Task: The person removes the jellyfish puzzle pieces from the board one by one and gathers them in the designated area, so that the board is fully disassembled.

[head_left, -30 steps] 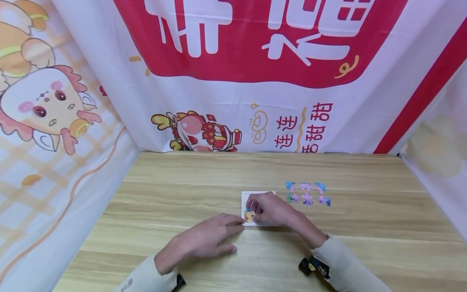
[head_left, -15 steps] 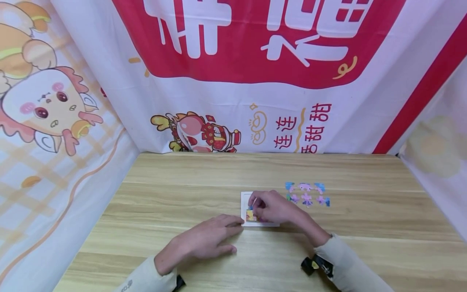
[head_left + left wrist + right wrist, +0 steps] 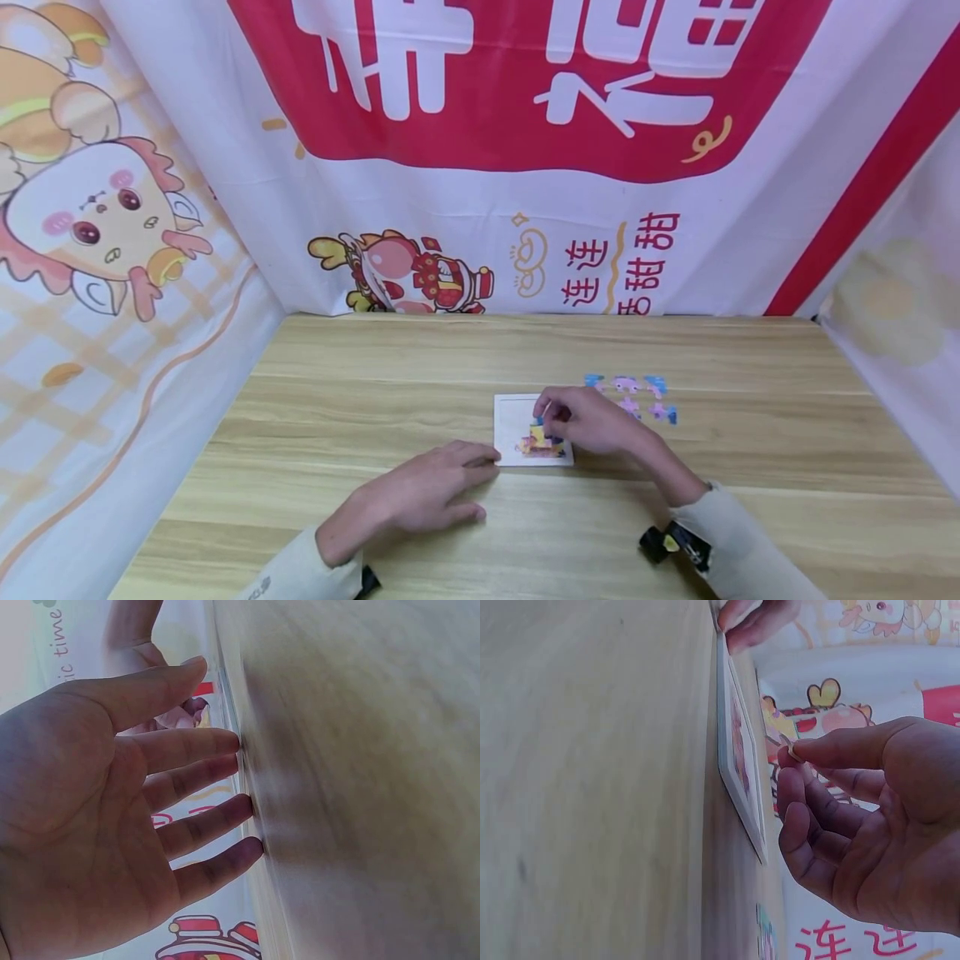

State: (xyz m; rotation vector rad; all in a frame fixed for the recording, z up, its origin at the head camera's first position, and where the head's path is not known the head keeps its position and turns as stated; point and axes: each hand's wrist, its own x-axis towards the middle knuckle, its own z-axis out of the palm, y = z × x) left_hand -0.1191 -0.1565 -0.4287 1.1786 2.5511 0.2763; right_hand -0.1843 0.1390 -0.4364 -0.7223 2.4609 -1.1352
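A white puzzle tray (image 3: 507, 414) with a thin raised border lies on the wooden table, and joined picture pieces (image 3: 542, 452) show along its lower right part. My right hand (image 3: 596, 419) is over the tray's right side, pinching a small yellow-and-blue jigsaw piece (image 3: 537, 434) between thumb and index finger. The right wrist view shows that piece (image 3: 784, 735) held up off the tray (image 3: 730, 761), its other fingers curled below. My left hand (image 3: 423, 490) lies palm down with its fingers extended, fingertips (image 3: 244, 802) on the table and at the tray's lower left corner.
Several loose pink, purple and blue jigsaw pieces (image 3: 628, 384) are laid out in two rows right of the tray, partly behind my right hand. Printed cloths (image 3: 420, 217) hang along the back and sides of the table (image 3: 360, 375).
From the tray's lower left area, my right hand has shifted right and slightly up with the yellow-and-blue jigsaw piece, uncovering more of the tray. My left hand stays put.
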